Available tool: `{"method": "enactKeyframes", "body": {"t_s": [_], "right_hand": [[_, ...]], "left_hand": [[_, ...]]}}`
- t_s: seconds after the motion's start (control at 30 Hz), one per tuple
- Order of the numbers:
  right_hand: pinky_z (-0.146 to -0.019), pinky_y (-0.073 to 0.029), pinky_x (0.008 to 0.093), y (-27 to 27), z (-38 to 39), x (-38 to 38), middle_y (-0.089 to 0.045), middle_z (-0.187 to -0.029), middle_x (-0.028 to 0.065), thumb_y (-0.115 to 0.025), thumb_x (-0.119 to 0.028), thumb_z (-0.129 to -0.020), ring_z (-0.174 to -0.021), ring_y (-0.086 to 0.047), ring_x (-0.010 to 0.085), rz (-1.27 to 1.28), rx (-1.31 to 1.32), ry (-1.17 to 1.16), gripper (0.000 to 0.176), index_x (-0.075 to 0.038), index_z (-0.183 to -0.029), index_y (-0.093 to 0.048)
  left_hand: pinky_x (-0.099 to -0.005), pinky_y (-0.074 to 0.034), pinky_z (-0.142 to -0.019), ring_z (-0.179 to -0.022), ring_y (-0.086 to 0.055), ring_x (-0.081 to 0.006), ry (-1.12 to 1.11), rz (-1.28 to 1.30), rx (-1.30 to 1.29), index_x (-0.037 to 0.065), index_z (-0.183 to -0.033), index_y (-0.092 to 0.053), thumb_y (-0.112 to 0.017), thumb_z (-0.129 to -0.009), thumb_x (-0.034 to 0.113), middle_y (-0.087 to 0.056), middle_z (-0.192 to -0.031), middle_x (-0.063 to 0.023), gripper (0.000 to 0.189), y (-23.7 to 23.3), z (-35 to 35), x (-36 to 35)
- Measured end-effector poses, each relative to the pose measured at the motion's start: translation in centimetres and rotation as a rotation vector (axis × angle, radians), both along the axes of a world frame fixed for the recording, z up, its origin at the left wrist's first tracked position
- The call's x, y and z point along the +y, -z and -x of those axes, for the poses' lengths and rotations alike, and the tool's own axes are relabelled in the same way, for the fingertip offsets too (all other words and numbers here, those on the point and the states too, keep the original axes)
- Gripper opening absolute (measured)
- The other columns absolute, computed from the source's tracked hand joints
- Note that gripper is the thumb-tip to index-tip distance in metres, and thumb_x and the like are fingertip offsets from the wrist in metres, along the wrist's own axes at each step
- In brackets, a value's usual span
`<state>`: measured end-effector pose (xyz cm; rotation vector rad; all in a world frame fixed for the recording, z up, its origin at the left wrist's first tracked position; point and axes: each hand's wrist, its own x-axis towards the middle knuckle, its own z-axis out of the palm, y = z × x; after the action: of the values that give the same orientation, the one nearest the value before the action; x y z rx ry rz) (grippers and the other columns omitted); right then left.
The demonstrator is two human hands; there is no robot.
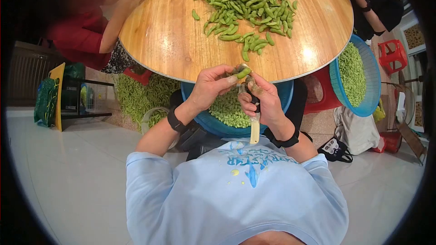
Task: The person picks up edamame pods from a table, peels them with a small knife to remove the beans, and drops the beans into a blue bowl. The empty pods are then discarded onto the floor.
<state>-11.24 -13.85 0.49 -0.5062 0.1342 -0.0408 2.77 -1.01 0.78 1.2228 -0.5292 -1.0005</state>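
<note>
The pod point(244, 73) is a plump, smooth, bright green curve, slightly tapered at its end. It sits at the tips of the left hand point(211, 84), whose thumb and forefinger are pinched narrow on it, above the near edge of the table point(168, 54). The right hand point(264, 97) curls around a tool point(255, 127) with a black grip and a flat, pale, hard-looking end that points down toward the shirt point(236, 195). Its thumb is just beside the pod (whether it touches, I cannot tell), and some fingertips look dark and stained.

The table is round, of glossy, grained wood, and bears a loose heap point(254, 7) of similar pods, well apart from the fingers. Below the hands, a blue plastic tub point(285, 91) holds small, pale, rounded beans point(229, 112). To the right, 1 tilted blue basket point(373, 84) holds more.
</note>
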Motion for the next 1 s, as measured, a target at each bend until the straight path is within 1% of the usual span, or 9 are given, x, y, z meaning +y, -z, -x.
{"method": "enactKeyframes", "body": {"t_s": [0.17, 0.4, 0.47, 0.53, 0.63, 0.67, 0.73, 0.87, 1.0], "right_hand": [[-0.042, -0.034, 0.0198, 0.1, -0.1, 0.4, -0.044, -0.072, 0.0047, -0.047, -0.018, -0.099, -0.052, -0.039, 0.0091, 0.141, 0.063, 0.085, 0.028, -0.007, -0.124, -0.050], [-0.043, -0.034, 0.0186, 0.6, 0.7, -0.3, -0.048, -0.074, 0.0045, -0.048, -0.015, -0.097, -0.053, -0.042, 0.0076, 0.050, -0.011, -0.036, 0.032, -0.005, -0.127, -0.050], [-0.041, -0.033, 0.0188, 0.5, 0.7, -0.8, -0.047, -0.073, 0.0040, -0.048, -0.014, -0.097, -0.053, -0.042, 0.0075, -0.166, 0.004, -0.132, 0.031, -0.005, -0.127, -0.051], [-0.039, -0.032, 0.0191, 0.2, 0.6, -0.6, -0.045, -0.072, 0.0038, -0.048, -0.015, -0.097, -0.052, -0.041, 0.0076, -0.146, 0.045, -0.079, 0.022, -0.004, -0.116, -0.054], [-0.039, -0.030, 0.0189, 1.1, 0.5, -0.5, -0.046, -0.074, 0.0047, -0.046, -0.016, -0.098, -0.051, -0.039, 0.0078, -0.237, 0.117, -0.044, 0.012, -0.006, -0.094, -0.051], [-0.039, -0.030, 0.0186, 0.4, 0.6, -0.3, -0.047, -0.074, 0.0047, -0.046, -0.015, -0.097, -0.051, -0.039, 0.0077, -0.212, 0.171, -0.030, 0.010, -0.007, -0.098, -0.052], [-0.039, -0.030, 0.0183, 0.1, 0.6, -0.1, -0.048, -0.075, 0.0045, -0.047, -0.014, -0.097, -0.051, -0.039, 0.0075, -0.230, 0.169, -0.046, 0.011, -0.008, -0.102, -0.053], [-0.039, -0.031, 0.0187, 0.3, 0.5, 0.1, -0.049, -0.075, 0.0045, -0.048, -0.016, -0.098, -0.050, -0.039, 0.0072, -0.162, 0.213, -0.055, 0.014, -0.009, -0.107, -0.055], [-0.039, -0.031, 0.0192, -0.2, 0.8, 0.3, -0.048, -0.074, 0.0041, -0.050, -0.021, -0.098, -0.050, -0.039, 0.0067, -0.126, 0.158, -0.055, 0.019, -0.008, -0.111, -0.055]], "left_hand": [[-0.0179, -0.032, -0.050, -0.058, -0.043, -0.0025, 0.008, -0.002, -0.021, 0.001, -0.107, -0.063, -0.061, -0.090, 0.010, -0.055, -0.073, 0.0038, 0.019, 0.4, -0.1, 0.0], [-0.0222, -0.034, -0.047, -0.057, -0.050, -0.0103, 0.183, 0.003, 0.479, 0.000, -0.108, -0.063, -0.059, -0.089, 0.007, -0.061, -0.076, -0.0077, 0.021, 0.9, -1.1, 0.8], [-0.0223, -0.034, -0.047, -0.057, -0.050, -0.0098, 0.253, 0.061, 0.745, 0.000, -0.109, -0.063, -0.060, -0.089, 0.008, -0.061, -0.076, -0.0072, 0.021, 1.1, -1.1, 0.8], [-0.0227, -0.036, -0.048, -0.057, -0.051, -0.0100, 0.205, 0.014, 0.689, 0.000, -0.110, -0.062, -0.059, -0.090, 0.009, -0.061, -0.077, -0.0061, 0.022, 0.0, -0.6, 0.4], [-0.0276, -0.045, -0.055, -0.060, -0.055, -0.0147, 0.088, -0.098, -0.507, -0.004, -0.114, -0.059, -0.062, -0.086, 0.006, -0.063, -0.080, -0.0057, 0.030, -1.0, 0.3, 0.0], [-0.0299, -0.045, -0.054, -0.062, -0.055, -0.0150, 0.089, -0.123, -0.960, -0.004, -0.102, -0.060, -0.064, -0.082, 0.003, -0.059, -0.076, -0.0089, 0.021, -1.9, 0.5, 0.1], [-0.0366, -0.046, -0.057, -0.064, -0.057, -0.0296, 0.043, -0.007, -1.322, -0.003, -0.104, -0.061, -0.064, -0.079, 0.004, -0.053, -0.073, -0.0158, 0.026, -2.0, 0.4, 0.0], [-0.0403, -0.045, -0.057, -0.068, -0.057, -0.0331, 0.074, -0.052, -1.413, -0.002, -0.100, -0.061, -0.062, -0.080, 0.004, -0.051, -0.072, -0.0154, 0.021, -2.5, 1.2, 0.4], [-0.0324, -0.044, -0.053, -0.060, -0.055, -0.0243, 0.121, -0.074, -1.029, -0.002, -0.095, -0.063, -0.060, -0.085, 0.006, -0.052, -0.067, -0.0114, 0.014, -1.9, 0.8, 0.7]]}}
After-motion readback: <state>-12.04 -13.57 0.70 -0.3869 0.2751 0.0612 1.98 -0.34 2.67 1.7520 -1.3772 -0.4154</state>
